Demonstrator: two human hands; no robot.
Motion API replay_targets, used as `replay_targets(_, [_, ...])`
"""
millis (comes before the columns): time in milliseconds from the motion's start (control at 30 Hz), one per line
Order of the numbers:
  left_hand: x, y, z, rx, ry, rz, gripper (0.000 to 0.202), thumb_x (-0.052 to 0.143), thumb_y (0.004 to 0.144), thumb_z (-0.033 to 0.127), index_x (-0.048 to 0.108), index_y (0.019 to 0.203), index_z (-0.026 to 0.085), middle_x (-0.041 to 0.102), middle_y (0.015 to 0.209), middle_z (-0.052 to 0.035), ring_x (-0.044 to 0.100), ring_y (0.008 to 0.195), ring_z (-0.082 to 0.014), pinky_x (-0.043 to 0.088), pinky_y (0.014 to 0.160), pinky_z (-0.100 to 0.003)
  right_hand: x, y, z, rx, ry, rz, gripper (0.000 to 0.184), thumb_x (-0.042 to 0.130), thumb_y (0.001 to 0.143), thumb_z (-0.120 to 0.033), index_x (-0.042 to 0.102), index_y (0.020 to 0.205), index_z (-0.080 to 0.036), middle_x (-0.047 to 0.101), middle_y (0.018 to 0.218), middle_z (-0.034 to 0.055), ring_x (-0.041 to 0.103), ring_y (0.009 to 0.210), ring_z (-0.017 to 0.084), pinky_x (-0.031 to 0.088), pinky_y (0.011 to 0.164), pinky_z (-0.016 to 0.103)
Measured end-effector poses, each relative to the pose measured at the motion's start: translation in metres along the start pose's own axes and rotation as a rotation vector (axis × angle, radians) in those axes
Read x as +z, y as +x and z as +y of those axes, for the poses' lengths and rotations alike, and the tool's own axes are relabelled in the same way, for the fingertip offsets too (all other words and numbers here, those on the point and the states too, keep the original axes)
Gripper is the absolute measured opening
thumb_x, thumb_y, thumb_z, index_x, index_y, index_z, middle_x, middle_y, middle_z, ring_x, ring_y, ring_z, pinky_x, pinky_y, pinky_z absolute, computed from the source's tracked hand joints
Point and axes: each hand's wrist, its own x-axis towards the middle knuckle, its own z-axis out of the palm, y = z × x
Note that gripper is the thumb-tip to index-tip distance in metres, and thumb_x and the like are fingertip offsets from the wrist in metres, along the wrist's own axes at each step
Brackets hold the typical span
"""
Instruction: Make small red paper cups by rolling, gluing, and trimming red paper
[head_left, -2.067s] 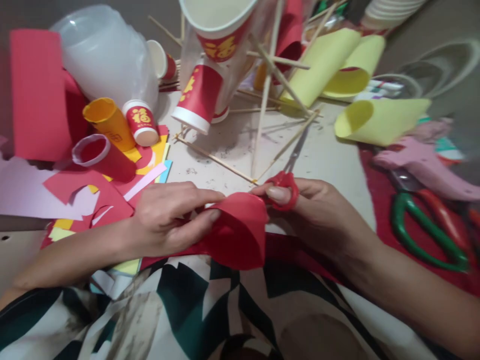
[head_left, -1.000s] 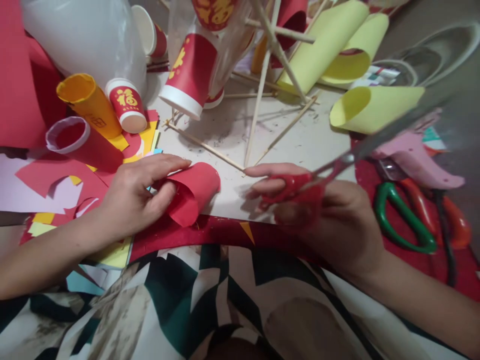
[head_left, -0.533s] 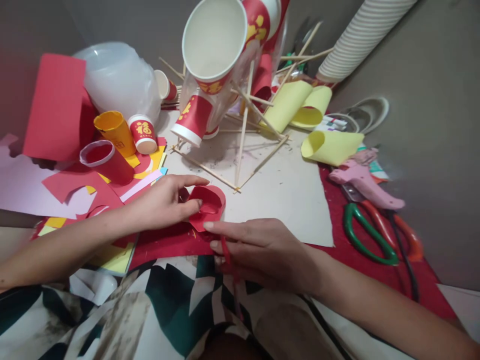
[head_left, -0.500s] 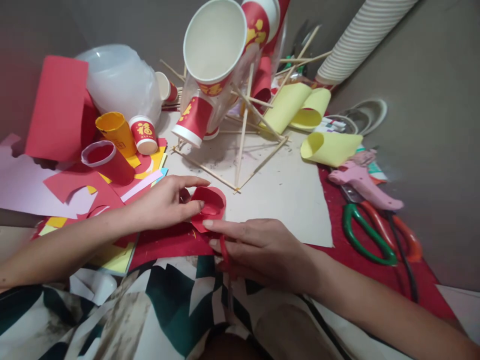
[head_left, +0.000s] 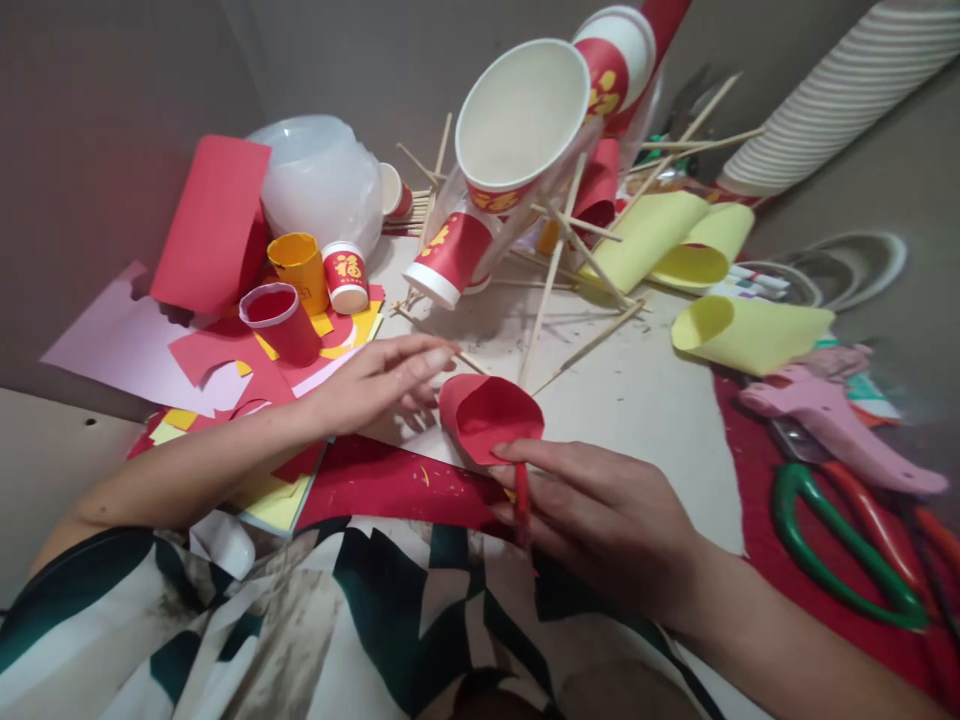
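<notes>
My right hand pinches the near rim of a short red paper tube, thumb and fingers at its lower right edge. A slim red handle, looking like part of small scissors, also lies among those fingers; its far end is hidden. To the left of the tube, my left hand is apart from it with fingers loosely spread and nothing in them. Beyond both hands stands a frame of wooden sticks with red and white paper cups above it.
At the left are a red tube with a pale rim, an orange tube, a small cup and paper scraps. Yellow paper rolls, a pink glue gun and green-handled scissors lie right. Stacked cups lean behind.
My left hand has let go of the red paper tube and moved away from it. The tube stays in my right hand, its opening turned more toward me. The whole view has shifted.
</notes>
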Motion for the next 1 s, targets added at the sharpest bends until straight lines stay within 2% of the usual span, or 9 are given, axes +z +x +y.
replay_targets(67, [-0.003,0.007,-0.01,-0.003,-0.167,0.156,0.053,0.073,0.081,0.058,0.068,0.111,0.015,0.07,0.105,-0.0093,0.066,0.081,-0.0153,0.055,0.069,-0.027,0.0,0.0,0.001,0.015,0.017,0.023,0.01,0.064,0.095,-0.022,0.069,0.102,-0.016,0.078,0.104,0.0147,0.076,0.085,0.024,0.062,0.073,0.033])
replay_targets(133, [-0.002,0.012,-0.02,-0.084,-0.309,0.233,0.043,0.076,0.082,0.049,0.068,0.106,0.014,0.071,0.104,-0.01,0.067,0.083,-0.0145,0.057,0.073,-0.027,-0.001,0.001,0.0,0.024,0.043,0.031,0.014,0.065,0.094,-0.023,0.068,0.106,-0.016,0.078,0.105,0.0149,0.076,0.088,0.024,0.062,0.073,0.034])
replay_targets(233, [0.006,0.014,-0.03,-0.206,-0.458,0.162,0.028,0.074,0.086,0.038,0.07,0.099,0.013,0.071,0.087,-0.0052,0.066,0.077,-0.0102,0.055,0.072,-0.02,-0.002,0.004,-0.001,0.032,0.069,0.03,0.014,0.065,0.093,-0.024,0.068,0.105,-0.017,0.078,0.105,0.0142,0.076,0.087,0.024,0.062,0.074,0.034])
replay_targets(367, [0.015,0.011,-0.033,-0.225,-0.552,0.021,0.024,0.079,0.083,0.036,0.071,0.084,0.014,0.067,0.073,0.0012,0.062,0.066,-0.0062,0.052,0.064,-0.014,-0.002,0.008,-0.002,0.019,0.099,0.032,0.012,0.062,0.095,-0.026,0.068,0.103,-0.018,0.079,0.104,0.0096,0.075,0.084,0.019,0.06,0.073,0.029])
replay_targets(533, [0.017,0.006,-0.03,-0.354,-0.627,0.067,0.016,0.076,0.085,0.025,0.067,0.079,0.014,0.065,0.067,0.0028,0.059,0.054,-0.0066,0.052,0.051,-0.014,0.0,0.01,-0.003,0.046,0.163,-0.016,0.006,0.064,0.095,-0.024,0.067,0.096,-0.019,0.079,0.106,0.0072,0.074,0.087,0.016,0.058,0.077,0.026])
replay_targets(633, [0.019,0.003,-0.027,-0.417,-0.688,0.095,0.011,0.065,0.094,0.025,0.067,0.09,0.015,0.073,0.083,-0.0022,0.069,0.068,-0.0114,0.06,0.058,-0.021,0.001,0.011,-0.003,0.076,0.178,-0.044,0.004,0.065,0.092,-0.02,0.067,0.095,-0.019,0.079,0.105,0.0073,0.075,0.087,0.017,0.059,0.077,0.027])
replay_targets(733, [0.022,0.003,-0.026,-0.461,-0.771,0.057,0.025,0.052,0.102,0.034,0.066,0.097,0.015,0.076,0.094,-0.0074,0.073,0.077,-0.0139,0.062,0.069,-0.024,0.002,0.011,-0.004,0.112,0.209,-0.048,0.009,0.066,0.091,-0.019,0.068,0.1,-0.017,0.08,0.103,0.0076,0.075,0.082,0.017,0.059,0.073,0.028])
replay_targets(900, [0.024,0.003,-0.029,-0.519,-0.832,-0.007,0.032,0.043,0.105,0.033,0.067,0.097,0.013,0.077,0.092,-0.0114,0.074,0.077,-0.0163,0.06,0.076,-0.028,0.006,0.007,-0.006,0.212,0.344,-0.03,0.019,0.066,0.091,-0.018,0.069,0.109,-0.021,0.081,0.099,0.005,0.075,0.079,0.017,0.06,0.069,0.027])
replay_targets(1000, [0.024,0.002,-0.032,-0.52,-0.853,-0.034,0.034,0.041,0.106,0.032,0.068,0.099,0.011,0.076,0.089,-0.0116,0.073,0.077,-0.0171,0.059,0.08,-0.03,0.01,0.003,-0.008,0.217,0.422,-0.007,0.029,0.072,0.089,-0.022,0.067,0.117,-0.025,0.08,0.099,0.005,0.074,0.076,0.018,0.06,0.066,0.028])
